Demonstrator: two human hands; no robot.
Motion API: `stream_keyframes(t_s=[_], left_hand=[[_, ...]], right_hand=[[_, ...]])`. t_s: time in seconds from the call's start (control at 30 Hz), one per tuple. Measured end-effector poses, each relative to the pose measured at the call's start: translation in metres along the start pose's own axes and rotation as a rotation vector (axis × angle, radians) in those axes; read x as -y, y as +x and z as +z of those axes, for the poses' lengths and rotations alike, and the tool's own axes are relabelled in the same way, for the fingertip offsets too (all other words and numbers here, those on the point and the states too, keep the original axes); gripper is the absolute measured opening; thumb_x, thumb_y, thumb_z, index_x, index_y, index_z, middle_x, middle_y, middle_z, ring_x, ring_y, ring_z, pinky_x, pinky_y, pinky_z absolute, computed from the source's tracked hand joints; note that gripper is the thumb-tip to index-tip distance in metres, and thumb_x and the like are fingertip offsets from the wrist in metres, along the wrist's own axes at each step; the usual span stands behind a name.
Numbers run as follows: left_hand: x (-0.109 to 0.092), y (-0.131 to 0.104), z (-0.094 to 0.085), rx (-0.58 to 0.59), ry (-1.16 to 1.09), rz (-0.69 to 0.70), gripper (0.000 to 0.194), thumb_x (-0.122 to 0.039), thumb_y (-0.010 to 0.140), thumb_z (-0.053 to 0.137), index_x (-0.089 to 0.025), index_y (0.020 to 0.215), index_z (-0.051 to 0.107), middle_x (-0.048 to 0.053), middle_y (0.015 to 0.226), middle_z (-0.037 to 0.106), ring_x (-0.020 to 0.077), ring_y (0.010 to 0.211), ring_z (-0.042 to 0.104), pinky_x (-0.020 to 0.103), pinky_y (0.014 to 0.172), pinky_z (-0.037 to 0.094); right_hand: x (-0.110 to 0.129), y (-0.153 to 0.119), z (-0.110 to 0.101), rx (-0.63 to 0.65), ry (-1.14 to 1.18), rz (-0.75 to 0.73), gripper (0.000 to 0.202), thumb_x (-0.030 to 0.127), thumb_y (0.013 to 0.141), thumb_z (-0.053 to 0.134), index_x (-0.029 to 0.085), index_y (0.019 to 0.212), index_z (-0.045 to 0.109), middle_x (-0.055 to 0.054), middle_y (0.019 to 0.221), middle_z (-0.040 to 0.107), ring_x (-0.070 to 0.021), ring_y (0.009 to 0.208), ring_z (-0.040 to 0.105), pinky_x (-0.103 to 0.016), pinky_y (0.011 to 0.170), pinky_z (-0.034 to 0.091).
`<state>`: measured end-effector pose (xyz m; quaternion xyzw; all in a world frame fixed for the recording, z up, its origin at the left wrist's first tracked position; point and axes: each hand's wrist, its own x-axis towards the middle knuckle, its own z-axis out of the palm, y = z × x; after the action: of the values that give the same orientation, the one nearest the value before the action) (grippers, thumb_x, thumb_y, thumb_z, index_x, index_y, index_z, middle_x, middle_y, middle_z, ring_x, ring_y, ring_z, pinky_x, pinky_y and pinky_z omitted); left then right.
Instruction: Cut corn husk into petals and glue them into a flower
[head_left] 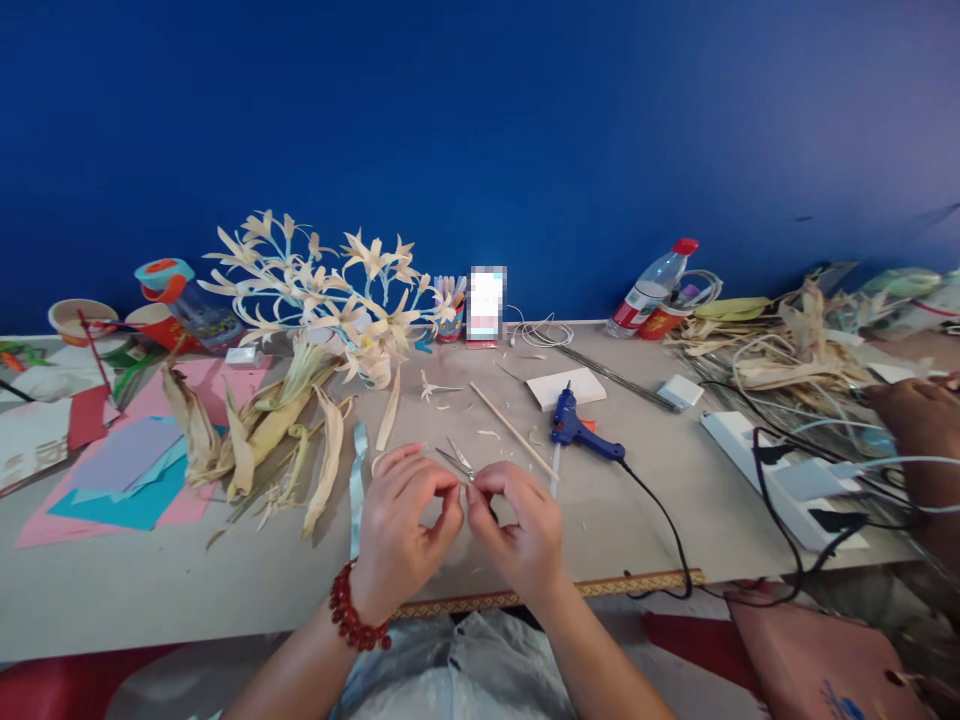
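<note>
Near the table's front edge, my left hand (411, 520) and my right hand (519, 525) meet at their fingertips. Each has thumb and forefinger pinched together; whatever lies between them is too small to make out. Small scissors (459, 458) lie partly behind the fingers. Beside my left hand runs a pale blue ribbon (358, 490), with a dry husk strip (389, 408) beyond it. A thin wooden stick (510, 425) lies slanted behind my right hand. A blue glue gun (581, 430) rests to the right, its nozzle by a white block (562, 388).
Husk flowers (360, 315) stand at back left; corn husks (255, 430) and coloured paper (135, 470) lie left. A phone (486, 305) stands by the wall. Right are a bottle (651, 290), a power strip (772, 480), cables and another person's hand (915, 415).
</note>
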<state>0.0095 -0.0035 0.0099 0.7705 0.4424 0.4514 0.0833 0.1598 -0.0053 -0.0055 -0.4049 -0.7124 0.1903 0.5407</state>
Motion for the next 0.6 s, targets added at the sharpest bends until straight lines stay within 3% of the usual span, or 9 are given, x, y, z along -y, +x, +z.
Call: stream_keyframes(t_s=[0.17, 0.37, 0.47, 0.6], left_hand=[[0.010, -0.003, -0.005, -0.140, 0.069, -0.027, 0.015, -0.007, 0.083, 0.056, -0.022, 0.084, 0.057, 0.002, 0.076, 0.065, 0.0198, 0.083, 0.062, 0.045, 0.097, 0.049], [-0.002, 0.000, -0.004, 0.041, -0.083, -0.050, 0.009, -0.014, 0.087, 0.054, -0.022, 0.088, 0.058, 0.000, 0.078, 0.066, 0.0180, 0.077, 0.064, 0.046, 0.101, 0.048], [-0.001, -0.001, 0.000, 0.013, -0.068, -0.053, 0.012, -0.012, 0.088, 0.052, -0.023, 0.084, 0.057, -0.001, 0.075, 0.066, 0.0170, 0.075, 0.064, 0.045, 0.102, 0.047], [0.007, -0.004, -0.002, -0.092, -0.008, -0.102, 0.011, -0.012, 0.087, 0.052, -0.022, 0.085, 0.056, 0.002, 0.079, 0.065, 0.0206, 0.090, 0.063, 0.043, 0.097, 0.049]], right_hand=[[0.001, 0.001, -0.003, -0.060, -0.018, 0.028, 0.015, 0.011, 0.087, 0.055, 0.022, 0.076, 0.054, 0.000, 0.068, 0.058, -0.0144, 0.061, 0.056, -0.027, 0.059, 0.045], [0.002, 0.001, -0.001, -0.029, 0.025, 0.034, 0.013, 0.013, 0.087, 0.056, 0.021, 0.078, 0.057, -0.002, 0.070, 0.062, -0.0154, 0.064, 0.059, -0.028, 0.061, 0.048], [0.003, 0.000, 0.000, -0.038, 0.036, 0.036, 0.013, 0.012, 0.087, 0.057, 0.021, 0.078, 0.057, -0.002, 0.070, 0.062, -0.0152, 0.063, 0.059, -0.027, 0.061, 0.048], [0.001, 0.001, -0.003, -0.078, 0.016, 0.060, 0.015, 0.012, 0.087, 0.056, 0.021, 0.076, 0.057, 0.000, 0.068, 0.061, -0.0146, 0.061, 0.057, -0.027, 0.059, 0.046]])
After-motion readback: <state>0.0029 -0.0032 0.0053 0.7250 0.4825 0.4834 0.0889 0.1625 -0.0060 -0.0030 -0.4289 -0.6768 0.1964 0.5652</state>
